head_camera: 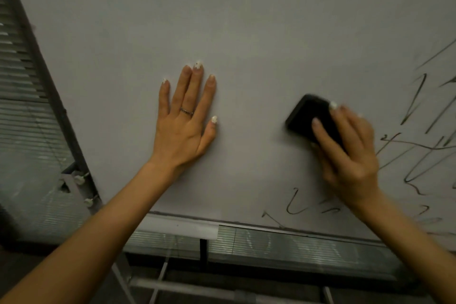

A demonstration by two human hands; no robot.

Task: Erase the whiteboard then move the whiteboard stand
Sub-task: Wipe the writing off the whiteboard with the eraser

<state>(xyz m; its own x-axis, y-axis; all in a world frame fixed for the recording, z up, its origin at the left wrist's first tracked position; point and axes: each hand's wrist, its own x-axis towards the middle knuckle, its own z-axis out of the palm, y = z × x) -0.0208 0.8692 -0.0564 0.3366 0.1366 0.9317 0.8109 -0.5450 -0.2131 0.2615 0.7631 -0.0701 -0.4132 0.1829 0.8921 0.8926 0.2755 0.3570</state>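
**Eraser on the board, left palm flat beside it**

The large white rectangular whiteboard [246, 20] fills most of the view, tilted so that its dark left edge runs diagonally from the top left down to the lower left. Its upper and left areas are plain pale grey-white with no writing on them. Thin black marker scribbles [419, 111] crowd the right side and run along the lower right, down to the bottom edge.

The left hand [183, 128] lies flat against the bare part of the board, fingers straight and slightly spread, gripping nothing; a thin ring sits on one finger and the nails are pale with small dark dots. The right hand [348, 153] grasps a black rectangular block eraser [311, 118], fingers curled over its back and thumb on its near side, holding it against the board just left of the scribbles. Eraser and right hand are both blurred.

A narrow pale metal tray ledge [187, 226] runs along the board's lower edge. At the lower left corner a grey metal bracket with small knobbed screws [79, 180] sits at the board's frame, and grey metal bars of the whiteboard stand [172, 286] cross beneath. Behind the board on the left and below it, grey horizontal window blinds [27, 111] are visible
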